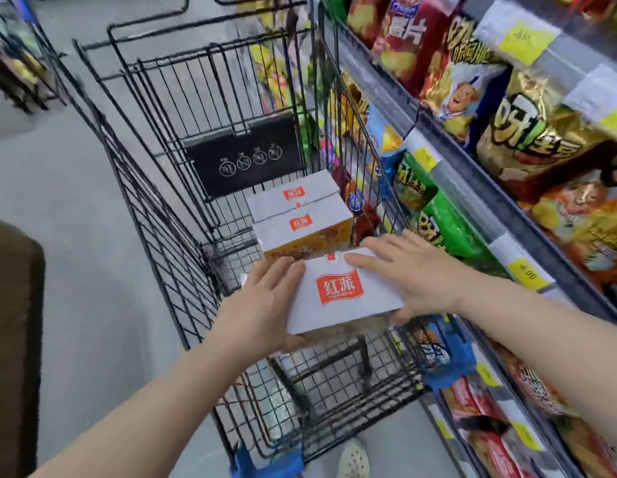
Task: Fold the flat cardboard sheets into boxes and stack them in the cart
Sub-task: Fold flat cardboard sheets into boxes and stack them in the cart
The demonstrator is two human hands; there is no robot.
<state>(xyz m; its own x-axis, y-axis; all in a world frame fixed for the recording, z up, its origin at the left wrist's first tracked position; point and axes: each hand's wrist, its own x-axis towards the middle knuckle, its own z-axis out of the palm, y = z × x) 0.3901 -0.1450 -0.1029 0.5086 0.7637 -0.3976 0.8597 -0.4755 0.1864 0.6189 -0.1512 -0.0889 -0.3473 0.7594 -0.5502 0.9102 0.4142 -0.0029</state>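
Head view, only cam avail.

Step in hand: stacking. A folded white box w/ red logo [341, 291] is held over the black wire cart [155, 232], near its handle end, not yet set down. Two more folded boxes already sit in the basket: the nearer box [301, 232], white top and yellow printed side, and the farther box [293, 193] directly behind it, touching or nearly so, up against the black child-seat flap [245, 153]. No flat sheets visible in this frame.

Next move, by judgement: lower the held box into the basket, either on the floor in front of the nearer box or on top of it; which one cannot be told. It calls for keeping the box level and clearing the cart's right wall, which is close beside the right hand.

Hand pose: left hand [262, 305] lies against the box's left side, fingers straight along the edge, thumb reaching under the near lower corner. Right hand [414, 270] lies flat on the top right of the box, fingers straight and spread, thumb tucked under the right edge. Grip is a two-hand clamp on the box from opposite sides, fingers not curled round it. Both forearms reach in from bottom of frame, left low, right from the shelf side.

Surroundings: snack shelves [507, 167] w/ crisp bags and yellow price tags run along the right, just beside the cart. Grey floor at left. Frame edges blurred.
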